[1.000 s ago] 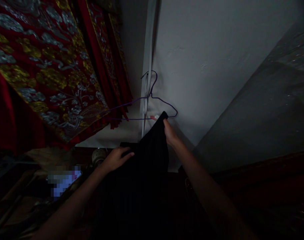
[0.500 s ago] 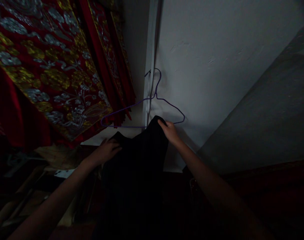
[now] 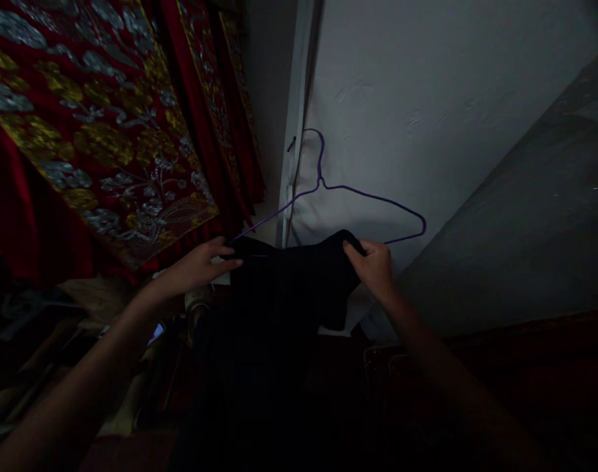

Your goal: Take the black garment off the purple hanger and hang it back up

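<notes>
The black garment is soft, matte cloth, so dark that its folds barely show; its top edge sags slightly between two raised corners, and the lower part is lost in shadow. It hangs in front of the person, between the two hands, at the lower bar of a thin purple hanger. The hanger is slender and smooth, with a rounded hook at a narrow pale strip, sloping shoulders and a bare, rounded right end. A short length of the bar shows against the cloth near the left corner.

To the left hangs red cloth, thickly worked with shiny gold and silver flower shapes; behind the hanger is a pale wall with small rough marks.

Both forearms reach forward and up from the lower corners. The left hand is at the garment's left corner, thumb and forefinger parted; whether they pinch the cloth cannot be told. The right hand, bent inward at the wrist, pinches the top edge near the right corner, thumb in front
</notes>
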